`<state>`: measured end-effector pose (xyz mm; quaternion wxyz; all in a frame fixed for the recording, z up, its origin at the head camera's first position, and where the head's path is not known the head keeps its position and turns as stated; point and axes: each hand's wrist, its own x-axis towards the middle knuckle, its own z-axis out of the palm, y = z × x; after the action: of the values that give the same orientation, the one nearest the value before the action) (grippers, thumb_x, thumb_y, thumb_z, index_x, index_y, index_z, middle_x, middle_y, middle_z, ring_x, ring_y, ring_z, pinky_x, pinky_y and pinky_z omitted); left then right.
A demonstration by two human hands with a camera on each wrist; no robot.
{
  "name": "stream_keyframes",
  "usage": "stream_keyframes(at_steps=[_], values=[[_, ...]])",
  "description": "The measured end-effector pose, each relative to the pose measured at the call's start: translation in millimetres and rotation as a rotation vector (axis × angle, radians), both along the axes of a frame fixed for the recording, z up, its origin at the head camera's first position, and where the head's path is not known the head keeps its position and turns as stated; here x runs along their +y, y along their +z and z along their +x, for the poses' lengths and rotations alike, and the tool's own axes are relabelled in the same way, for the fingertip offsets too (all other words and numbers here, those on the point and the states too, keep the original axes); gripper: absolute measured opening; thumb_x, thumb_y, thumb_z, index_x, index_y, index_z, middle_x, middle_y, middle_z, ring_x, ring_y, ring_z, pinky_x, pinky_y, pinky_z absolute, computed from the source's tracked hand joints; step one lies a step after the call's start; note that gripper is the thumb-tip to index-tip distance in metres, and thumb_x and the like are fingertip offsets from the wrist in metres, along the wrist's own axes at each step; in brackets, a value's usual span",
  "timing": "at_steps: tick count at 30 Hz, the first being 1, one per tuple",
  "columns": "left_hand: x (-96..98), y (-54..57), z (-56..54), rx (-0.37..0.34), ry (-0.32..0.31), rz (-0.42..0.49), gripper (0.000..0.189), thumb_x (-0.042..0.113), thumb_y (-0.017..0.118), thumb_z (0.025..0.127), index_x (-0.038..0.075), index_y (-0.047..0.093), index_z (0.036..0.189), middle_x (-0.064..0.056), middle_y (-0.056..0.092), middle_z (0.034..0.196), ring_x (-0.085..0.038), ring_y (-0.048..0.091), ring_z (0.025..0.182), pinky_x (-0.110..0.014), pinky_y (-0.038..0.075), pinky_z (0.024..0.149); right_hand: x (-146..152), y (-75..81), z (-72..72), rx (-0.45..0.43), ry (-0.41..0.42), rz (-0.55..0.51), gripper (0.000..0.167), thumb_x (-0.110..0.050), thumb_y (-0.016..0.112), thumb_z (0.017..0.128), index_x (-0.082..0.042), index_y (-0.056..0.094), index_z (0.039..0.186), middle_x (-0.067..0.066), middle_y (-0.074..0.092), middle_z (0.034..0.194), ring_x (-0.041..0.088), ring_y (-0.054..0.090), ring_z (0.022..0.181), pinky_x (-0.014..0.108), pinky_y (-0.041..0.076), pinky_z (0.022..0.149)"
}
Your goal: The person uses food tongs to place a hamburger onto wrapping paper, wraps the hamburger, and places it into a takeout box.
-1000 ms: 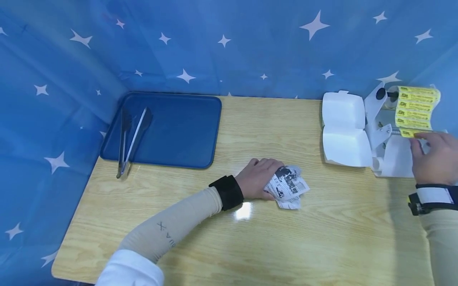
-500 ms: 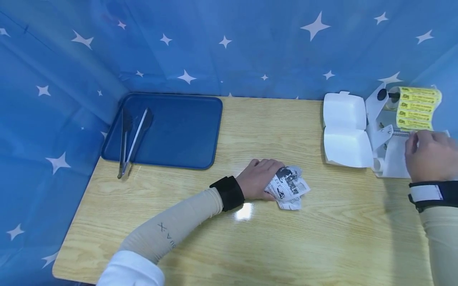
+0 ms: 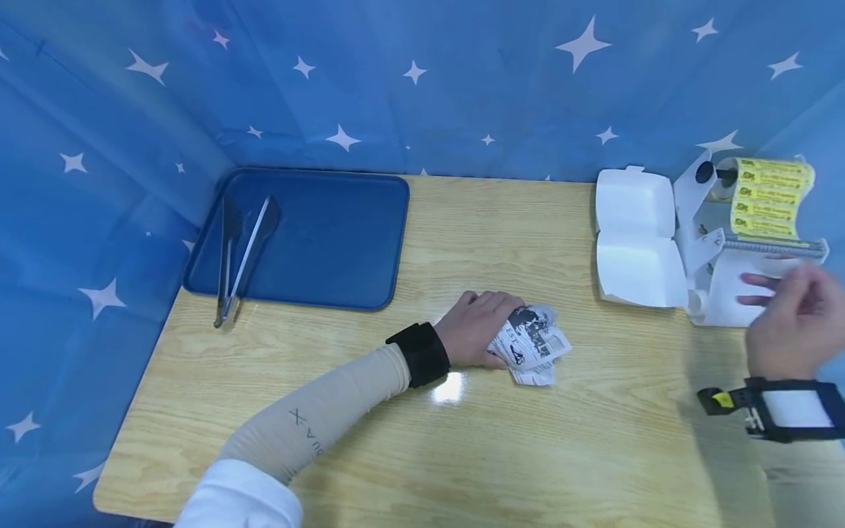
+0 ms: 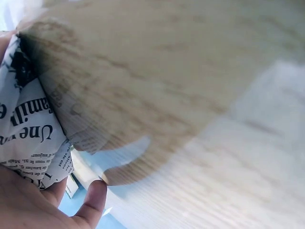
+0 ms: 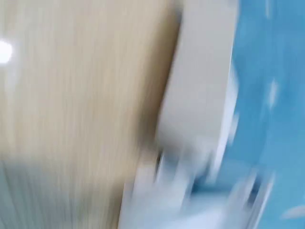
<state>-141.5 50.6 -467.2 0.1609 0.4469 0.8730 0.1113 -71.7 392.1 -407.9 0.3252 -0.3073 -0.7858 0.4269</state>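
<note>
In the head view, my left hand [image 3: 477, 328] grips a packet wrapped in newsprint-patterned paper [image 3: 530, 341] on the wooden table. In the left wrist view the printed wrapper [image 4: 33, 126] shows up close; what is inside is hidden. My right hand [image 3: 795, 323] is blurred, turned over just in front of a label dispenser [image 3: 716, 246]. A pale, thin sticker label [image 3: 782, 267] appears pinched at its fingertips, its printed face not visible. Yellow labels [image 3: 766, 192] hang in a strip from the dispenser's roll. The right wrist view is too smeared to show the hand.
An open white clamshell box [image 3: 640, 271] stands left of the dispenser. At the back left lies a dark blue tray [image 3: 330, 242], with metal tongs [image 3: 240, 268] resting on it and jutting over its front edge. A blue star-patterned curtain [image 3: 462, 95] borders the table [image 3: 462, 447].
The right hand has pulled the lowest yellow label off the strip, then turned over and drawn back from the dispenser. The left hand and packet have stayed in place.
</note>
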Motion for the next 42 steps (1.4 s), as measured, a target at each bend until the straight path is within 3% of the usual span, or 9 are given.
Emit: stream_keyframes(at_steps=[5, 8, 14, 17, 20, 24, 32, 38, 42], values=[[0.8, 1.7, -1.3, 0.009, 0.006, -0.021, 0.108, 0.058, 0.083, 0.077, 0.021, 0.025, 0.160, -0.001, 0.043, 0.153, -0.018, 0.042, 0.137, -0.043, 0.037, 0.105, -72.1, -16.3, 20.5, -0.005, 0.600, 0.207, 0.024, -0.004, 0.050, 0.106, 0.009, 0.068, 0.113, 0.003, 0.073, 0.116, -0.013, 0.063, 0.095, 0.008, 0.052, 0.073], [2.3, 3.4, -0.4, -0.004, -0.013, -0.039, 0.106, 0.059, 0.080, 0.080, 0.032, 0.019, 0.162, -0.006, 0.042, 0.154, -0.021, 0.042, 0.138, -0.047, 0.037, 0.106, -101.0, -25.0, 30.1, -0.051, 0.759, 0.248, 0.022, 0.001, 0.052, 0.105, 0.007, 0.069, 0.118, 0.015, 0.073, 0.116, -0.008, 0.066, 0.092, 0.005, 0.049, 0.076], [4.1, 5.1, 2.3, 0.008, -0.040, -0.074, 0.096, 0.058, 0.077, 0.083, 0.040, 0.024, 0.160, -0.012, 0.041, 0.154, -0.026, 0.043, 0.138, -0.050, 0.038, 0.107, -120.6, -43.5, 47.6, -0.134, 0.858, 0.333, 0.025, 0.003, 0.058, 0.101, 0.000, 0.070, 0.122, 0.018, 0.073, 0.116, 0.029, 0.073, 0.090, 0.005, 0.043, 0.072], [3.5, 4.3, 2.8, 0.003, -0.029, -0.068, 0.095, 0.057, 0.078, 0.083, 0.041, 0.025, 0.159, -0.012, 0.042, 0.153, -0.026, 0.043, 0.137, -0.050, 0.038, 0.106, -121.5, -53.7, 53.1, -0.179, 0.892, 0.342, 0.026, 0.002, 0.059, 0.101, 0.000, 0.069, 0.125, 0.018, 0.072, 0.119, 0.033, 0.071, 0.103, 0.010, 0.040, 0.068], [3.2, 3.8, 3.2, -0.003, -0.026, -0.059, 0.095, 0.056, 0.079, 0.083, 0.041, 0.025, 0.159, -0.011, 0.042, 0.152, -0.025, 0.042, 0.137, -0.049, 0.037, 0.106, -120.8, -60.4, 56.1, -0.209, 0.896, 0.314, 0.027, -0.002, 0.056, 0.104, -0.001, 0.068, 0.128, 0.017, 0.071, 0.123, 0.036, 0.068, 0.112, 0.004, 0.039, 0.078], [3.7, 3.5, 3.8, -0.012, -0.025, -0.053, 0.094, 0.056, 0.079, 0.083, 0.041, 0.026, 0.159, -0.011, 0.042, 0.152, -0.025, 0.042, 0.137, -0.048, 0.037, 0.107, -119.5, -63.4, 57.9, -0.198, 0.885, 0.271, 0.028, -0.005, 0.053, 0.106, -0.002, 0.068, 0.129, 0.016, 0.068, 0.129, 0.023, 0.063, 0.122, 0.002, 0.033, 0.097], [4.8, 2.2, 6.0, -0.020, -0.022, -0.061, 0.094, 0.055, 0.079, 0.083, 0.041, 0.025, 0.159, -0.010, 0.042, 0.152, -0.026, 0.043, 0.136, -0.049, 0.035, 0.109, -114.5, -66.7, 56.8, -0.196, 0.980, 0.179, 0.023, -0.005, 0.051, 0.106, -0.005, 0.070, 0.119, 0.014, 0.061, 0.141, 0.004, 0.049, 0.130, 0.006, 0.035, 0.101], [5.1, 2.4, 4.8, -0.038, -0.027, -0.044, 0.093, 0.054, 0.080, 0.084, 0.041, 0.026, 0.158, -0.011, 0.041, 0.151, -0.026, 0.042, 0.136, -0.049, 0.034, 0.110, -102.8, -68.8, 54.6, -0.251, 1.123, -0.023, 0.025, -0.005, 0.050, 0.107, -0.006, 0.065, 0.126, 0.017, 0.048, 0.153, -0.008, 0.035, 0.138, 0.008, 0.033, 0.105], [3.8, 2.8, 3.9, -0.037, -0.030, -0.032, 0.092, 0.054, 0.079, 0.084, 0.040, 0.027, 0.158, -0.011, 0.041, 0.152, -0.025, 0.042, 0.137, -0.049, 0.035, 0.109, -100.6, -67.7, 49.7, -0.249, 1.106, -0.123, 0.028, -0.009, 0.044, 0.110, -0.003, 0.068, 0.122, 0.019, 0.051, 0.150, -0.009, 0.039, 0.135, 0.008, 0.034, 0.104]])
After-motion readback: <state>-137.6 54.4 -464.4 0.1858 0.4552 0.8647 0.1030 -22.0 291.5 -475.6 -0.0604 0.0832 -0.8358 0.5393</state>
